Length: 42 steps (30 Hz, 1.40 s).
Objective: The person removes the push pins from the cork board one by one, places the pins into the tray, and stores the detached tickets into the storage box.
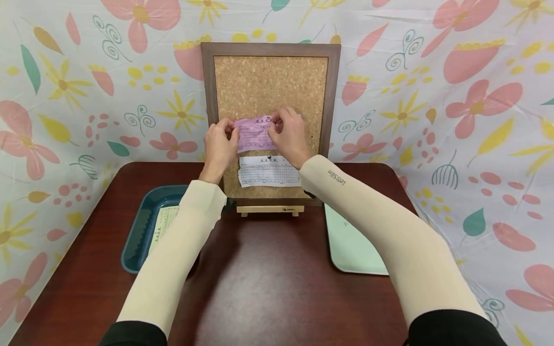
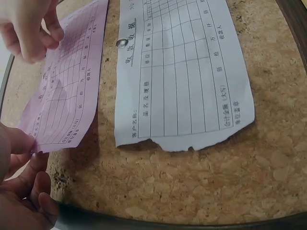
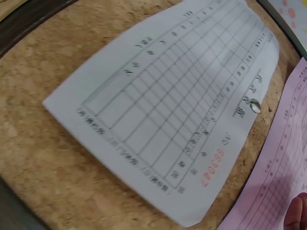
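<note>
A pink receipt slip [image 1: 252,137] lies against the cork board [image 1: 270,86], above a white receipt slip [image 1: 268,173]. A silvery pin [image 3: 255,106] is stuck in the white slip's upper edge. My left hand [image 1: 220,146] pinches the pink slip's left edge between thumb and fingers, as the left wrist view also shows. Over the pink slip's upper right part is my right hand [image 1: 291,134], its fingers bent and thumb close to the index finger. I cannot tell whether something small is between those fingers. Part of the pink slip is hidden behind the right hand.
The framed board stands on a small wooden easel [image 1: 270,209] on a dark red-brown table [image 1: 259,288]. At left, a dark teal tray [image 1: 137,235] holds a pale green printed paper [image 1: 163,223]. A mint-green tray [image 1: 355,250] lies at right, partly under the right arm.
</note>
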Each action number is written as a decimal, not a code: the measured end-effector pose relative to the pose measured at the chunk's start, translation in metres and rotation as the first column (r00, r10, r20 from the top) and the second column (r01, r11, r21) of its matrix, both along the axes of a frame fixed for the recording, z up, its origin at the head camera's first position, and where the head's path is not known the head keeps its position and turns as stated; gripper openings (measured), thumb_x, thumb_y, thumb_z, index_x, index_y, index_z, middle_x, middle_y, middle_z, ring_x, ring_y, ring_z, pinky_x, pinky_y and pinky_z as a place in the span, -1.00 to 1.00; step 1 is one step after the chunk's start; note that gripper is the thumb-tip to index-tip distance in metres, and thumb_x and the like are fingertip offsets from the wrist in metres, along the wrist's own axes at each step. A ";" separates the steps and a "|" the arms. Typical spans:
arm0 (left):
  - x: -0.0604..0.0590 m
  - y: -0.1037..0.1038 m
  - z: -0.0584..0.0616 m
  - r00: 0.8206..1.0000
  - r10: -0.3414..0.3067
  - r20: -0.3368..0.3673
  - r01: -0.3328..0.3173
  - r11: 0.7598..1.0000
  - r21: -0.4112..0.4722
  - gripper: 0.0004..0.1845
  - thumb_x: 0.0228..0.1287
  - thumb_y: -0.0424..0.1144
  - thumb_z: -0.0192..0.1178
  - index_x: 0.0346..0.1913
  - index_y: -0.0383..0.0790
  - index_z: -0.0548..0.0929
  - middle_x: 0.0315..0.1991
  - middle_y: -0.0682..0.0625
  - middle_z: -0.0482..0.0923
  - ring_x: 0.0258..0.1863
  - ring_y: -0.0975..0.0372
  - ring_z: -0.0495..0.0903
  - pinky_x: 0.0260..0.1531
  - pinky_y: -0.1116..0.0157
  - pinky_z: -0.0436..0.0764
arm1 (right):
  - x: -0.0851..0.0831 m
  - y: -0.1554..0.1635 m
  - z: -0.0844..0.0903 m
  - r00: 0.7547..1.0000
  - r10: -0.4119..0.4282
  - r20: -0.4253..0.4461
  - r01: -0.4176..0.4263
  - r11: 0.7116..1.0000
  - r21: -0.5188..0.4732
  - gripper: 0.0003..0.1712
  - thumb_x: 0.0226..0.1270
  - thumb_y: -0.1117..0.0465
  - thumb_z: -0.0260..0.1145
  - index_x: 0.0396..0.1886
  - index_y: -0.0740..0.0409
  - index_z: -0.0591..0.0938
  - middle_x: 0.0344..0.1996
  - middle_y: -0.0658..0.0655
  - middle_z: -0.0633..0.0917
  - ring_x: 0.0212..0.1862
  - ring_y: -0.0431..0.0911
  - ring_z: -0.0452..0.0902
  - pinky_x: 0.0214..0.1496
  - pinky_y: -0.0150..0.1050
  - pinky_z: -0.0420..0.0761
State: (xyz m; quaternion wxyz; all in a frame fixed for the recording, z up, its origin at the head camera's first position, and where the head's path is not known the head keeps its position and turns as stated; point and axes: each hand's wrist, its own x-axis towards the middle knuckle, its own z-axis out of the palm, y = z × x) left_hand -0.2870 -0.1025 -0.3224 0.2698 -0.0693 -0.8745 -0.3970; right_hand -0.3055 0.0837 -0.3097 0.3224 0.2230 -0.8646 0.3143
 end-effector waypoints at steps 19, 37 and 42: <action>0.012 -0.038 -0.004 0.999 0.033 -0.037 -0.032 0.999 0.030 -0.84 0.35 -0.31 0.09 -0.19 -0.36 0.59 -0.38 -0.16 0.53 -0.39 0.09 0.44 -0.37 0.24 0.37 | 0.018 0.043 -0.022 0.997 0.035 -0.068 -0.034 0.999 0.016 -0.95 0.17 0.37 0.19 -0.34 0.23 0.53 -0.37 0.10 0.53 -0.35 -0.15 0.48 -0.30 -0.34 0.50; 0.044 -0.080 -0.013 0.997 0.081 -0.022 -0.080 0.997 0.012 -0.85 0.31 -0.30 0.11 -0.23 -0.35 0.58 -0.40 -0.16 0.55 -0.48 0.11 0.45 -0.47 0.28 0.36 | 0.042 0.107 -0.043 0.993 0.055 -0.106 -0.043 0.993 0.110 -0.86 0.08 0.45 0.26 -0.39 0.21 0.49 -0.41 0.12 0.49 -0.39 -0.09 0.42 -0.34 -0.27 0.44; 0.047 -0.088 -0.017 0.995 0.098 -0.032 -0.098 0.995 0.024 -0.84 0.30 -0.30 0.11 -0.21 -0.36 0.59 -0.39 -0.17 0.55 -0.48 0.11 0.44 -0.46 0.30 0.36 | 0.047 0.116 -0.050 0.996 0.043 -0.079 -0.034 0.993 0.115 -0.85 0.09 0.45 0.28 -0.37 0.23 0.50 -0.40 0.12 0.48 -0.39 -0.07 0.43 -0.35 -0.25 0.45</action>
